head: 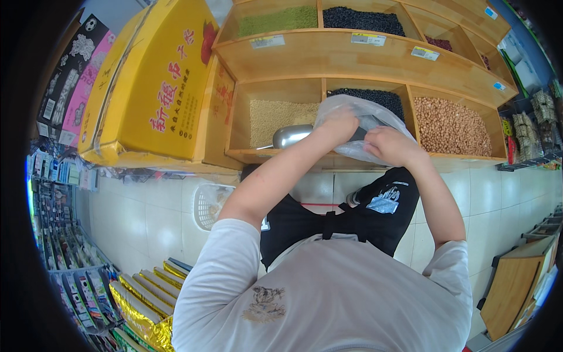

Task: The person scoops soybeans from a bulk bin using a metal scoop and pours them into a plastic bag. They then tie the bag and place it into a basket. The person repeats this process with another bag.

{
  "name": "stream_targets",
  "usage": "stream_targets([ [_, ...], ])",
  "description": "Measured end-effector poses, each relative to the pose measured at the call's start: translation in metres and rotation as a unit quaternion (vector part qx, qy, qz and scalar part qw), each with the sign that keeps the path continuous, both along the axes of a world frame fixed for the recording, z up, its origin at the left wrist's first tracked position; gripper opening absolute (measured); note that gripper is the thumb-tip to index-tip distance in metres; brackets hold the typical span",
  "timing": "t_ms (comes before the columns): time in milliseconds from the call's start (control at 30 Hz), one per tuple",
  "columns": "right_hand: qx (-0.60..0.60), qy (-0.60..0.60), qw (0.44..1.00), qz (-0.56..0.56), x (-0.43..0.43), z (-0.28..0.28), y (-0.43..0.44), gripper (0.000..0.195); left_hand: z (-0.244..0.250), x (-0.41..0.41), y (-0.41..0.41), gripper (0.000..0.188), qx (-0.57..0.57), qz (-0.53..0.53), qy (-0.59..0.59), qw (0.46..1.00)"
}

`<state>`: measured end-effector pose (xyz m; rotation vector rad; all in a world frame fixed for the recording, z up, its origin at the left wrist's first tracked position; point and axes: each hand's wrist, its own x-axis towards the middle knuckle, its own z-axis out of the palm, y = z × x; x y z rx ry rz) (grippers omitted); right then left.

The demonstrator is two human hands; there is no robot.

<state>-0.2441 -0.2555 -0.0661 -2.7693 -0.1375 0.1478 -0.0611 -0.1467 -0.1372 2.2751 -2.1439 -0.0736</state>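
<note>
A translucent plastic bag (pixel 374 112) is spread between my hands above the front edge of the wooden bins. My left hand (pixel 342 126) grips the bag's left side, its fingertips partly hidden by the film. On the right side, my right hand (pixel 389 141) pinches the bag's rim. Behind the bag lies a bin of black beans (pixel 378 99), partly covered by it. Left of my hands is a bin of pale yellow beans (pixel 281 116), with a metal scoop (pixel 290 136) resting in it, partly behind my left forearm. Shelled peanuts (pixel 453 127) fill the right bin.
A higher row holds green beans (pixel 279 21), more black beans (pixel 363 20) and dark red beans (pixel 439 43). A large yellow carton (pixel 149 83) stands at the left. On the tiled floor sits a white plastic basket (pixel 206 207); gold packages (pixel 147 290) lie behind it.
</note>
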Motion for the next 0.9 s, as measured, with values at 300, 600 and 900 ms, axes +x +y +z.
stream_targets([
  [300,0.05,0.179,0.973,-0.136,0.002,0.036,0.008,0.045,-0.002,0.001,0.014,0.027,0.099,0.055,0.083,0.99],
  [600,-0.161,0.25,0.921,-0.25,0.039,-0.017,-0.032,0.044,-0.042,0.002,-0.003,0.033,-0.048,0.114,0.17,0.978],
  [900,-0.215,0.266,0.924,-0.168,0.049,-0.081,-0.043,0.036,-0.059,-0.004,-0.015,0.036,0.08,0.177,0.147,0.97],
])
